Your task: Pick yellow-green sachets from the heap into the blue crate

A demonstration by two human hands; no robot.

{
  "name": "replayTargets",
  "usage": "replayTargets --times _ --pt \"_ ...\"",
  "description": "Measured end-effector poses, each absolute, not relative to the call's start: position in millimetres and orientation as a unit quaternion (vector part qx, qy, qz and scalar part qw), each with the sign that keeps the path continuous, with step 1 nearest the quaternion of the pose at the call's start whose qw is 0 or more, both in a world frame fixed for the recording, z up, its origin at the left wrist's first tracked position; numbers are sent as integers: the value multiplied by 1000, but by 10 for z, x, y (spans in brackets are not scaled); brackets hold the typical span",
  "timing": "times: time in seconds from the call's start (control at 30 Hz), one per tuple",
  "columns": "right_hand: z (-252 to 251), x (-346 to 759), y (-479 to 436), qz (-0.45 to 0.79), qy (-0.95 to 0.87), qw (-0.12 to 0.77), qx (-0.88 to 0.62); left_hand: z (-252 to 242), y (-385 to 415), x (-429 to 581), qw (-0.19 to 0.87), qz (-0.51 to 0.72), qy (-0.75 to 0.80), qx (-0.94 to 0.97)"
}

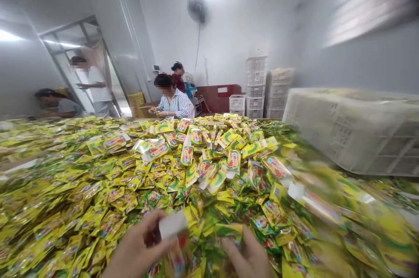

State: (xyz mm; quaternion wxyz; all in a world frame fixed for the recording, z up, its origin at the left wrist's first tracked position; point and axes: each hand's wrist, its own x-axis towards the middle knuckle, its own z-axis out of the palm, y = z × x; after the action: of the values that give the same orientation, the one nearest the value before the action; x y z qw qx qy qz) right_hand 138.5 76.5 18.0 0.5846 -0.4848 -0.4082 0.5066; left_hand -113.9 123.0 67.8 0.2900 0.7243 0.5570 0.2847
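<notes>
In the lower middle, my left hand is closed around a small printed carton, its white end facing up and away from me. The carton's lower part is smeared by motion. Beside it on the right, my right hand has its thumb and fingers bent round a yellow-and-green packet; blur hides its exact shape. A gap separates the two hands. Beneath and around them spreads a deep heap of shiny yellow and green sachets. Several yellow cartons with red pictures lie on the heap beyond my hands.
A large white plastic crate stands at the right edge of the heap. Stacked crates rise against the back wall. Across the heap sits a person in a striped shirt; other people are farther back and to the left.
</notes>
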Motion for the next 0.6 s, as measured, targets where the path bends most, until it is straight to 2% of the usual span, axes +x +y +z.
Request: replayTargets --times 0.13,0.23,0.37,0.6 --pt "471 1630 568 458 -454 607 -464 292 592 -518 479 294 497 661" --pt "456 1773 434 408 -559 551 -466 27 376 -165 586 350 455 572" --pt "315 1903 301 301 -712 428 -468 -87 289 -11 584 367 460 560" --pt "436 1853 226 176 -800 261 -510 -179 187 -49 577 399 441 559"
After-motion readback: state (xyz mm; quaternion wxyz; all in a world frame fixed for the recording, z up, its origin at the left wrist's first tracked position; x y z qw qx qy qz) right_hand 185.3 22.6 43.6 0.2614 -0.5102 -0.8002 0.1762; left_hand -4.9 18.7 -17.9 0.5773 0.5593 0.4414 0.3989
